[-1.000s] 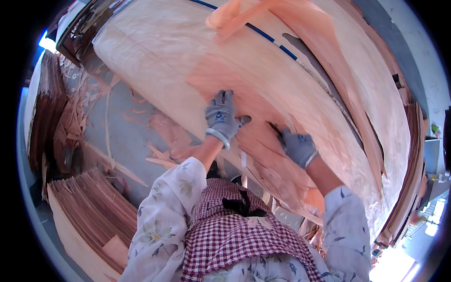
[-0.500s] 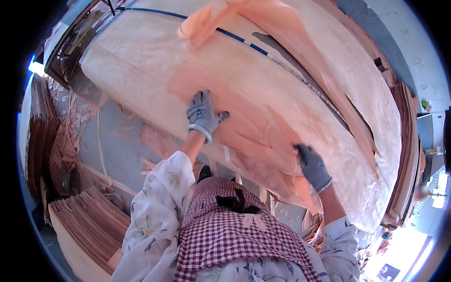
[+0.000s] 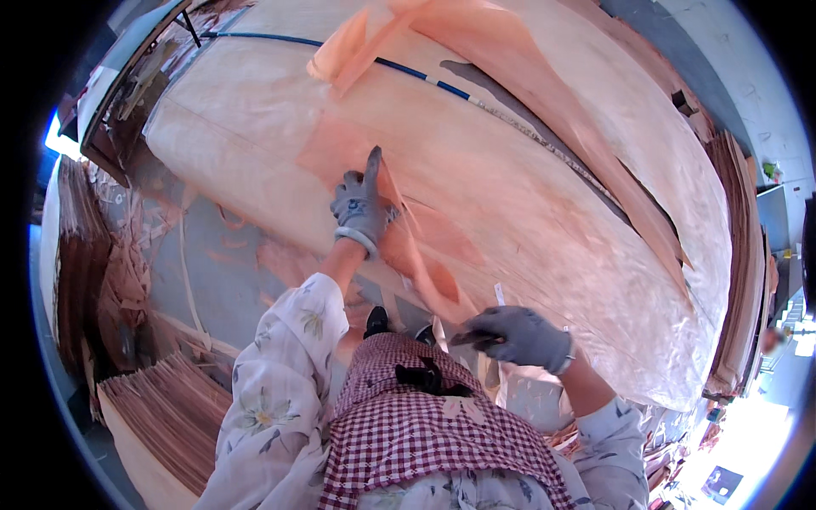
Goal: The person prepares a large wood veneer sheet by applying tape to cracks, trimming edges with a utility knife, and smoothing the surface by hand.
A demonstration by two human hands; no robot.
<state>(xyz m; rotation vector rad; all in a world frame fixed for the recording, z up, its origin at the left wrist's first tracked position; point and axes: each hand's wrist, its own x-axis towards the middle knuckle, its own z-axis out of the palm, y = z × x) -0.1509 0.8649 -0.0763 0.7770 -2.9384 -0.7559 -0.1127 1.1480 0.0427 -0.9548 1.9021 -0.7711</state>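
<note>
Both my hands wear grey gloves. A thin reddish wood veneer piece (image 3: 416, 263) is lifted and folded over toward me at the near edge of a large stack of pale veneer sheets (image 3: 544, 246). My left hand (image 3: 359, 206) is at the upper end of this piece, one finger stretched out along it and the others bent; the veneer passes between that finger and the thumb. Near my waist, my right hand (image 3: 518, 337) pinches the lower end of the piece. Its fingertips are partly hidden.
A blue-and-white rod (image 3: 408, 70) lies across the stack beside a torn, curled veneer sheet (image 3: 518, 64). Bundles of veneer stand at lower left (image 3: 161, 408) and far right (image 3: 738, 272). Veneer scraps (image 3: 127, 272) litter the grey floor at left.
My right hand has moved left and toward me, pulling the reddish veneer piece up and over. My left hand, flat before, has bent its fingers around the piece's edge.
</note>
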